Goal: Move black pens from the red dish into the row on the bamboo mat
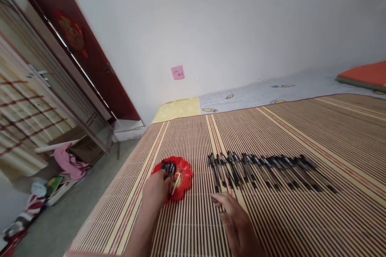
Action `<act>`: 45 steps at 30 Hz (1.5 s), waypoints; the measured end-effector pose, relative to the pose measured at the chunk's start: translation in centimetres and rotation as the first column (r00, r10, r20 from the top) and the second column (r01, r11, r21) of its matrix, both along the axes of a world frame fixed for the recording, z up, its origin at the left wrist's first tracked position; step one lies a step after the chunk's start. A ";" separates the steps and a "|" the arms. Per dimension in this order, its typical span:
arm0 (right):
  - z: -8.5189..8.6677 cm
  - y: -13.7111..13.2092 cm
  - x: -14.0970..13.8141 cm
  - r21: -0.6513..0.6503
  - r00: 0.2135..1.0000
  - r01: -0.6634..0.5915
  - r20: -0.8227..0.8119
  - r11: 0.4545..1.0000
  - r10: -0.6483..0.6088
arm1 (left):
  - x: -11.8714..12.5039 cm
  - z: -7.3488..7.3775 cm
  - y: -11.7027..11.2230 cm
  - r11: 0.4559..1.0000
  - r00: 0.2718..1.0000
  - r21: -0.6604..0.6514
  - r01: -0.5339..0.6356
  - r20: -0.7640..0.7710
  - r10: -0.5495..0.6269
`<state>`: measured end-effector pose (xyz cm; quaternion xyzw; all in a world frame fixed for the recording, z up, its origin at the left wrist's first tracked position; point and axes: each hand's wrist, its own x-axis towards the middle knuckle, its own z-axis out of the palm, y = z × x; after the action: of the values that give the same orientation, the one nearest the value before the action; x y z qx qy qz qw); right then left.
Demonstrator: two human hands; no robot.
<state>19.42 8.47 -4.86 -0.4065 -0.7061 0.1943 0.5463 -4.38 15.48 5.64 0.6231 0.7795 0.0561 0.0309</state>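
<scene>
My left hand (157, 186) is over the left side of a red scalloped plate (187, 169), its fingers curled closed at a small bunch of dark pens (169, 167). The hand covers part of the bunch. A pale thin stick-like piece (176, 184) lies slantwise in the plate, beside the bunch. My right hand (233, 219) is open just above the mat, fingers stretched forward and thumb apart. Beyond its fingertips, a long row of dark capped pens (250, 168) lies slanted side by side, some overlapping toward the right. The right hand appears to hold nothing.
A striped bamboo mat (193, 233) covers the bed. Patterned bedding (241, 98) shows along the wall, with an orange folded item (364, 74) at far right. Left of the bed are the floor (119, 160), a pink cloth (70, 162) and a dark red door (81, 44).
</scene>
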 end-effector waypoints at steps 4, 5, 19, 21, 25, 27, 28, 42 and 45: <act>0.5 0.3 0.0 -0.046 0.998 -0.005 -0.065 0.999 0.002 | 0.2 -1.9 2.3 0.998 0.993 -0.062 0.029 -0.110 -0.035; 0.6 0.4 0.1 -0.053 0.997 -0.013 -0.082 0.999 0.008 | 0.5 -2.5 2.6 0.997 0.991 -0.072 0.039 -0.123 -0.047; 1.6 1.7 0.5 -0.427 0.897 -0.149 -0.438 0.892 -0.060 | 7.2 -1.9 -2.8 0.964 0.682 0.252 0.079 0.692 -0.237; 1.6 2.3 0.9 -0.483 0.835 -0.222 -0.543 0.847 -0.091 | 10.1 -4.1 -4.2 0.976 0.431 0.195 0.099 0.875 -0.219; 1.3 3.4 2.0 -0.513 0.804 -0.242 -0.581 0.824 -0.126 | 13.5 -7.4 -5.4 0.976 0.209 0.113 0.184 0.966 -0.151; 1.2 3.6 2.4 -0.525 0.819 -0.219 -0.557 0.822 -0.137 | 13.9 -8.1 -5.4 0.979 0.169 0.116 0.167 0.975 -0.144; 1.2 3.6 2.4 -0.526 0.822 -0.220 -0.554 0.822 -0.134 | 13.9 -8.2 -5.3 0.981 0.160 0.119 0.150 0.977 -0.143; 1.6 5.3 6.4 -0.462 0.458 -0.176 -0.820 0.869 -0.343 | 14.2 -7.4 -6.6 0.956 0.012 0.005 0.294 1.000 -0.009; 1.7 4.6 5.7 -0.493 0.587 -0.316 -0.773 0.811 -0.241 | 13.9 -7.1 -6.3 0.974 0.023 0.036 0.224 0.999 -0.042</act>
<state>25.16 13.03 -3.20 -0.4035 -0.2923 0.5758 0.6483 9.51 9.22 -1.46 0.4757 0.4793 0.4175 0.6080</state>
